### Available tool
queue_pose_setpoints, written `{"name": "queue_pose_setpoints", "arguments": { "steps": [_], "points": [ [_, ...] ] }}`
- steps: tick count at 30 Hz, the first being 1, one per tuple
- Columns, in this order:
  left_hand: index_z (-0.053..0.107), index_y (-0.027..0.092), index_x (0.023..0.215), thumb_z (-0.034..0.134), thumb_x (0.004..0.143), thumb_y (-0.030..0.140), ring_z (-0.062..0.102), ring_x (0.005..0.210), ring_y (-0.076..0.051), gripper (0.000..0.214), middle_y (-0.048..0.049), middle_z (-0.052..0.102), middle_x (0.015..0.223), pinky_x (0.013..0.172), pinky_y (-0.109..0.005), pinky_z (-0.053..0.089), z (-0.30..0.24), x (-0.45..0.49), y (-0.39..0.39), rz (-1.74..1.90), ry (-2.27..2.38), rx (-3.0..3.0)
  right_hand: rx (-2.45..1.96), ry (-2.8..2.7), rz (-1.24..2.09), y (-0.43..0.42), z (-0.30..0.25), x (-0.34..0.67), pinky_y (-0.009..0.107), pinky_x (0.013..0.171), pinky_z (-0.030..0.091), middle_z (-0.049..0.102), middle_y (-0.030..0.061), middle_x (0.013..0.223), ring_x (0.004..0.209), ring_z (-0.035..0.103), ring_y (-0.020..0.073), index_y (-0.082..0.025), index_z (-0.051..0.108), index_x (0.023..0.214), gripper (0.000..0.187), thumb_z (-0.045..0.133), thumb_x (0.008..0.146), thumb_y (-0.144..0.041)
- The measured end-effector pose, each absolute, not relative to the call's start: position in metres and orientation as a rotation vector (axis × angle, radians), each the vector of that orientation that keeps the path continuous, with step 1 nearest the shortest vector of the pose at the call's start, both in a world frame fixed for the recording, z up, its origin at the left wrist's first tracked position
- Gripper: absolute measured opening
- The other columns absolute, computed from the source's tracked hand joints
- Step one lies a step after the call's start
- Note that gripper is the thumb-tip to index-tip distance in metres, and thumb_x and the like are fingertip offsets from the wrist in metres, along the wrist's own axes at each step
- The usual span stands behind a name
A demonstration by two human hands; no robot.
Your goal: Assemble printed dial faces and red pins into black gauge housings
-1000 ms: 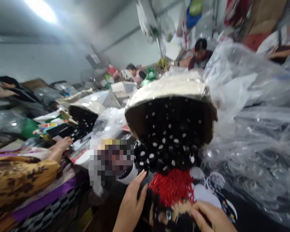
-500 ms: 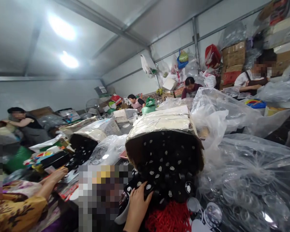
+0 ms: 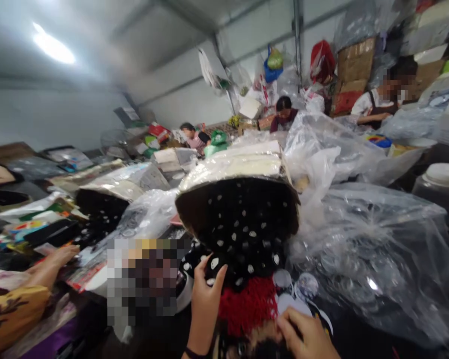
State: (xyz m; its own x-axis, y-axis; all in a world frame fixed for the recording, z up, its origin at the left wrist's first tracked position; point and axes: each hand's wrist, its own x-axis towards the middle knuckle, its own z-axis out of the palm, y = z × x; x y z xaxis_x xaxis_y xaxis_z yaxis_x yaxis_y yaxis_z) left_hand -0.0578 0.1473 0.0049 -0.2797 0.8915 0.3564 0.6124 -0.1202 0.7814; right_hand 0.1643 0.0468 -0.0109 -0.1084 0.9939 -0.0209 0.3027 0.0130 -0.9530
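My left hand (image 3: 205, 291) is at the near edge of a pile of small black pieces with white marks (image 3: 243, 227), which spill from a tipped box (image 3: 235, 162). Its thumb and fingers close around one black round piece (image 3: 214, 264). At the lower right, my right hand (image 3: 309, 331) is curled with thumb and forefinger together; whatever it may pinch is too blurred to make out. Between the hands lies a heap of red strands (image 3: 247, 304). Just beyond my right hand are round clear and white discs (image 3: 307, 286).
A large clear plastic bag (image 3: 374, 249) of round transparent parts fills the right side. Another person's arm (image 3: 50, 264) reaches in at left. A second open box (image 3: 112, 187) spills black pieces. Several people sit farther back among boxes and bags.
My view has swung left to right, so things sit farther left. My right hand has come into view at the lower right. My left hand has closed on a black piece from the pile.
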Motion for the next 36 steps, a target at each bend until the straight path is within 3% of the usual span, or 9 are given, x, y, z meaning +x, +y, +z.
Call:
{"name": "queue_pose_setpoints", "arguments": {
  "steps": [3, 6, 12, 16, 19, 25, 29, 32, 36],
  "points": [
    [0.053, 0.026, 0.132, 0.069, 0.079, 0.048, 0.056, 0.128, -0.027, 0.060, -0.0088, 0.060, 0.137, 0.110, -0.043, 0.042, -0.006, -0.023, 0.087, 1.099, 1.563, 1.759, -1.355, -1.389, 1.218, 0.037, 0.003, 0.173, 0.026, 0.065, 0.044, 0.061, -0.0005, 0.074, 0.068, 0.056, 0.0157, -0.021, 0.063, 0.111, 0.037, 0.052, 0.091, -0.050],
    [0.060, 0.029, 0.128, 0.072, 0.080, 0.040, 0.058, 0.126, -0.027, 0.050, -0.0073, 0.063, 0.134, 0.110, -0.044, 0.044, -0.019, 0.002, 0.031, 0.921, 1.272, 1.608, -1.397, -1.327, 1.291, 0.025, 0.012, 0.184, 0.024, 0.065, 0.042, 0.061, -0.0013, 0.077, 0.068, 0.055, 0.0129, -0.019, 0.062, 0.102, 0.027, 0.058, 0.090, -0.042],
    [0.067, 0.030, 0.121, 0.070, 0.082, 0.047, 0.056, 0.129, -0.030, 0.042, -0.0049, 0.061, 0.140, 0.096, -0.037, 0.056, -0.041, 0.005, -0.002, 0.785, 1.105, 0.713, -1.565, -1.457, 1.381, 0.007, 0.021, 0.193, 0.022, 0.061, 0.041, 0.062, -0.0027, 0.072, 0.065, 0.055, 0.0116, -0.017, 0.067, 0.097, 0.023, 0.066, 0.088, -0.038],
    [0.070, 0.027, 0.110, 0.082, 0.070, 0.045, 0.067, 0.113, -0.030, 0.045, -0.0054, 0.070, 0.126, 0.091, -0.040, 0.059, -0.034, 0.000, 0.008, 0.914, 1.092, 0.381, -1.747, -1.780, 0.935, 0.030, 0.022, 0.188, 0.032, 0.082, 0.046, 0.069, 0.0065, 0.097, 0.088, 0.063, 0.0192, -0.019, 0.067, 0.116, 0.026, 0.057, 0.095, -0.033],
    [0.068, 0.028, 0.113, 0.082, 0.070, 0.043, 0.070, 0.105, -0.028, 0.047, -0.0061, 0.070, 0.125, 0.088, -0.041, 0.060, -0.024, -0.003, 0.013, 0.978, 1.061, 0.327, -1.962, -2.067, 0.484, 0.054, 0.017, 0.179, 0.047, 0.095, 0.042, 0.060, 0.0166, 0.119, 0.110, 0.057, 0.0309, -0.017, 0.060, 0.128, 0.039, 0.063, 0.091, -0.031],
    [0.066, 0.025, 0.119, 0.066, 0.084, 0.052, 0.070, 0.102, -0.025, 0.044, -0.0110, 0.071, 0.124, 0.076, -0.031, 0.060, -0.020, -0.012, 0.018, 0.972, 0.981, 0.271, -2.008, -1.993, 0.518, 0.069, 0.010, 0.180, 0.047, 0.094, 0.043, 0.058, 0.0167, 0.119, 0.114, 0.055, 0.0318, -0.011, 0.057, 0.118, 0.032, 0.063, 0.088, -0.020],
    [0.066, 0.022, 0.120, 0.059, 0.088, 0.055, 0.068, 0.109, -0.028, 0.046, -0.0125, 0.068, 0.129, 0.087, -0.040, 0.059, -0.019, -0.009, 0.027, 0.992, 0.924, 0.185, -1.871, -1.884, 0.597, 0.058, 0.013, 0.181, 0.039, 0.089, 0.047, 0.067, 0.0102, 0.105, 0.098, 0.063, 0.0235, -0.014, 0.059, 0.110, 0.018, 0.054, 0.093, -0.014],
    [0.062, 0.026, 0.127, 0.053, 0.092, 0.054, 0.062, 0.121, -0.031, 0.046, -0.0102, 0.066, 0.133, 0.096, -0.049, 0.055, -0.014, -0.002, 0.034, 1.000, 0.863, 0.157, -1.562, -1.999, 0.562, 0.041, 0.015, 0.174, 0.037, 0.088, 0.048, 0.070, 0.0098, 0.107, 0.096, 0.065, 0.0212, -0.017, 0.060, 0.117, 0.024, 0.047, 0.097, -0.015],
    [0.060, 0.030, 0.130, 0.049, 0.095, 0.050, 0.062, 0.122, -0.026, 0.042, -0.0070, 0.069, 0.128, 0.095, -0.042, 0.056, -0.002, 0.006, 0.037, 1.046, 0.892, 0.131, -1.301, -1.921, 0.705, 0.025, 0.014, 0.167, 0.034, 0.091, 0.050, 0.071, 0.0097, 0.106, 0.100, 0.065, 0.0195, -0.018, 0.068, 0.108, 0.017, 0.057, 0.096, -0.024]
  ]
}}
